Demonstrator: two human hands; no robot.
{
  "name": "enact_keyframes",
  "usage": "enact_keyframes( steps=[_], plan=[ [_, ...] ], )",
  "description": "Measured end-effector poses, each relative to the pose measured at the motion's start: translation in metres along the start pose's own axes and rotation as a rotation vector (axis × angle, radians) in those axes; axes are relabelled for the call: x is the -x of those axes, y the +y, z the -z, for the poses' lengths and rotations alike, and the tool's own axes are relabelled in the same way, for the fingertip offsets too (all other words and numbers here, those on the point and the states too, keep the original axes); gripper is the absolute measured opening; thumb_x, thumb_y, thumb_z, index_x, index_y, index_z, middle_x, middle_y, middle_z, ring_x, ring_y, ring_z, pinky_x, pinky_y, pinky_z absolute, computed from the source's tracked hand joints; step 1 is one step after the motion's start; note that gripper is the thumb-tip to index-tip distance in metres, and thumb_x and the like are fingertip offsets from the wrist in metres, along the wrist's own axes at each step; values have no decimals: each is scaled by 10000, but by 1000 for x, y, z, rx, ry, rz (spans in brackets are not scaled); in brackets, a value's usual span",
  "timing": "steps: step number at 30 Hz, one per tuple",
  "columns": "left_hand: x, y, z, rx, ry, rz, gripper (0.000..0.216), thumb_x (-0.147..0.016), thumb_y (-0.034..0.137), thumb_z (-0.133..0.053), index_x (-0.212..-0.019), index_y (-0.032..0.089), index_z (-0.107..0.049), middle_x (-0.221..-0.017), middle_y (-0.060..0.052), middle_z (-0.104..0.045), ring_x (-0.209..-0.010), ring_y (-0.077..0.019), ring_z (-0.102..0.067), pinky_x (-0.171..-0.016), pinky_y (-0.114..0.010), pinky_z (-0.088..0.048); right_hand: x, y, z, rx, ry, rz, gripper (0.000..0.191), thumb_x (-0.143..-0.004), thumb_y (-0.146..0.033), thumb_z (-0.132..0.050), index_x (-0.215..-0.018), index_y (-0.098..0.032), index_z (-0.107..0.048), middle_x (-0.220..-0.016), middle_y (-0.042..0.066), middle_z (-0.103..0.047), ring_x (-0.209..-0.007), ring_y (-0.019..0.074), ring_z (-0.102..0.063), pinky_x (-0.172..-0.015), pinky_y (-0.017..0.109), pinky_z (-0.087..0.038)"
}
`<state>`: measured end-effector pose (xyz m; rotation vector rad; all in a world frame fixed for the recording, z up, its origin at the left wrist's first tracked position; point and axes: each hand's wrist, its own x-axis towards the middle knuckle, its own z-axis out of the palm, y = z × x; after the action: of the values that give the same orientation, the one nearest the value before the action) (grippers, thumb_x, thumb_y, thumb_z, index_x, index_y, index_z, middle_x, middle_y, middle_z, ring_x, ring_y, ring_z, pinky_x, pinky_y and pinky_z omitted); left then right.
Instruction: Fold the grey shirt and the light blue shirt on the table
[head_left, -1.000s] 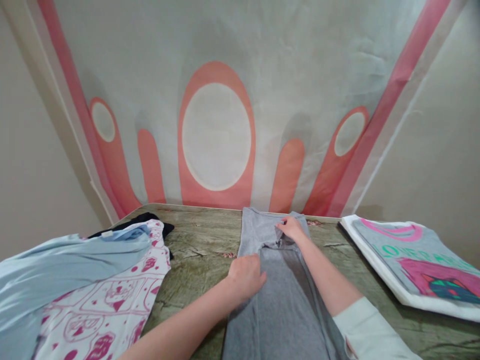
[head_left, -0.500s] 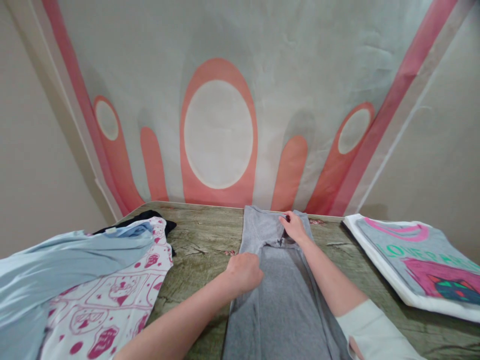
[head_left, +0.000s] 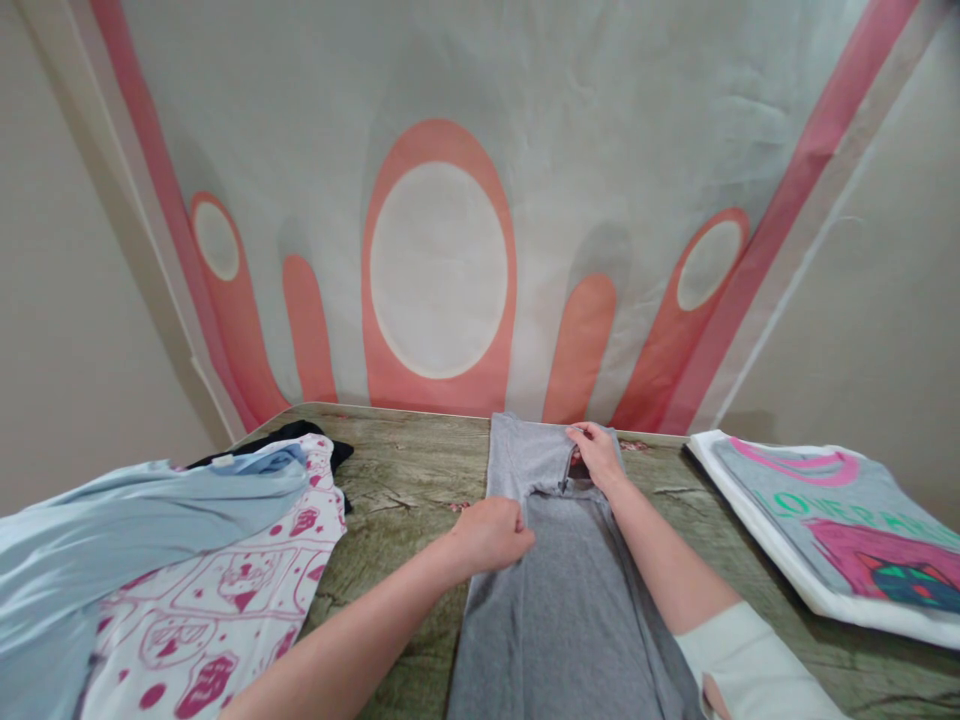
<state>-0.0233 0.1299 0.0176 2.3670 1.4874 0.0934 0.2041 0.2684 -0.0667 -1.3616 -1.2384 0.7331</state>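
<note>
i see the wood-patterned tabletop (head_left: 409, 470) run back to a pale panel (head_left: 637, 120) with coral shapes, some holding white ovals; beige walls (head_left: 885, 320) flank it. the grey garment (head_left: 570, 620) lies lengthwise mid-table, up to the far edge. my right hand (head_left: 598, 456) pinches its far part; my left hand (head_left: 491, 535) is curled at its left side, whether around cloth i can't tell remotely. heaped clothes (head_left: 187, 530) lie left, folded shirts (head_left: 847, 530) right.

Grey garment (head_left: 566, 610), long and narrow
</note>
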Motion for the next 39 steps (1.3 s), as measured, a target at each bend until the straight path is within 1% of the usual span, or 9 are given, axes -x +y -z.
enact_keyframes(
  steps=[6,10,13,16,19,24,29,33,39],
  plan=[
    [-4,-4,-7,8,9,-40,210,-734,234,-451,-733,177,-652,-740,-43,-671,-696,-180,-614,-589,-224,-408,-2,6,-1,-37,-65,-47,296,-747,-456,-511,-908,-210,-547,-569,-19,-554,-470,148,-529,-496,303,-499],
    [-3,-4,-9,9,-4,-46,275,-787,371,-464,-739,171,-647,-762,-58,-669,-730,-191,-614,-623,-238,-415,1,-1,-2,-5,-153,-41,341,-766,-467,-511,-958,-188,-554,-652,14,-605,-528,152,-560,-539,312,-503],
    [-3,-2,-9,40,26,-70,323,-801,444,-469,-766,167,-632,-763,-60,-655,-738,-199,-609,-647,-256,-427,6,-13,-2,55,-238,12,463,-663,-395,-660,-1053,-168,-556,-843,58,-656,-707,187,-610,-678,349,-503],
    [-2,4,-11,95,46,-197,237,-809,347,-477,-820,157,-617,-812,-62,-642,-788,-190,-598,-696,-254,-438,10,-25,-4,172,-312,218,647,-584,-205,-699,-1199,-180,-499,-1165,92,-583,-1031,222,-547,-937,390,-384],
    [1,17,-18,151,47,-347,237,-822,258,-451,-973,146,-595,-982,-83,-619,-937,-191,-567,-830,-267,-427,10,-31,-9,106,-346,256,531,-612,-124,-619,-1136,-196,-567,-1223,65,-557,-1150,212,-468,-1031,384,-274],
    [-8,49,-34,83,-76,-378,525,-858,299,-384,-1286,-6,-374,-1336,-225,-385,-1260,-280,-336,-1036,-365,-282,7,-28,-15,-89,-315,81,318,-707,-274,-574,-1007,-182,-622,-945,44,-655,-890,196,-589,-818,355,-459],
    [-47,66,-41,29,-58,-56,661,-868,336,-334,-1369,-69,-185,-1445,-258,-130,-1346,-328,-95,-1076,-439,-171,9,-32,-19,-255,-359,-28,398,-722,-344,-588,-1092,-200,-559,-781,9,-636,-574,121,-571,-549,254,-483],
    [-58,67,-39,49,9,64,706,-861,410,-310,-1390,-32,-156,-1455,-226,-143,-1333,-337,-142,-1059,-457,-202,14,-44,-18,-461,-400,-103,398,-687,-305,-651,-1066,-208,-574,-774,6,-626,-571,103,-559,-546,227,-472],
    [-41,63,-36,28,73,-28,737,-830,499,-328,-1377,11,-252,-1437,-205,-223,-1303,-356,-207,-1041,-489,-215,6,-45,-4,-540,-413,-145,411,-633,-258,-695,-1030,-194,-609,-736,-12,-616,-570,83,-538,-519,187,-435]
  ],
)
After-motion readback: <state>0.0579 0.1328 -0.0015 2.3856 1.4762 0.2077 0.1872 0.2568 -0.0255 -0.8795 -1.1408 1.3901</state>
